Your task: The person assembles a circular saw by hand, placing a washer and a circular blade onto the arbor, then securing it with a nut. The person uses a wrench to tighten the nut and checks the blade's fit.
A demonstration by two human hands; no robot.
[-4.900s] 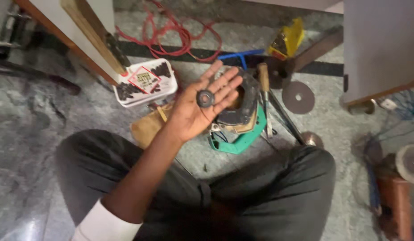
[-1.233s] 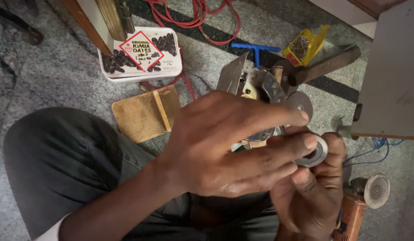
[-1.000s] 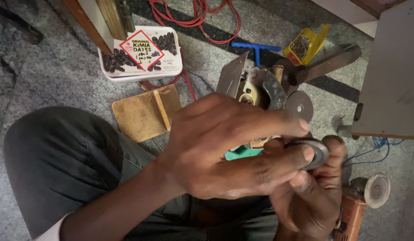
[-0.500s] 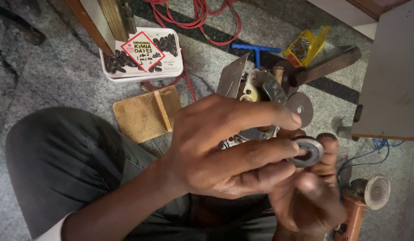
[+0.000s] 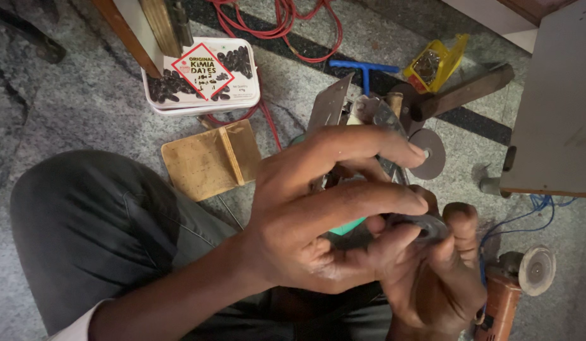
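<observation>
Speckled grey stone floor carries everything; the person sits on it, a knee in dark trousers to the left of the fingers. Both hands meet low in the middle. The right hand cradles a small round metal flange ring, dull grey with a centre hole, and the left hand lies over it, its fingers closed on the ring's rim. The ring looks loose in the hands, not seated on any tool, so fitting seems unfinished. Just above the fingers lie a thin flat cutting disc and a wooden-handled hammer. To their lower right rests an orange angle grinder with a pale wheel. Up left stand a glossy white plastic tub, a plywood offcut and a looped red cable.
</observation>
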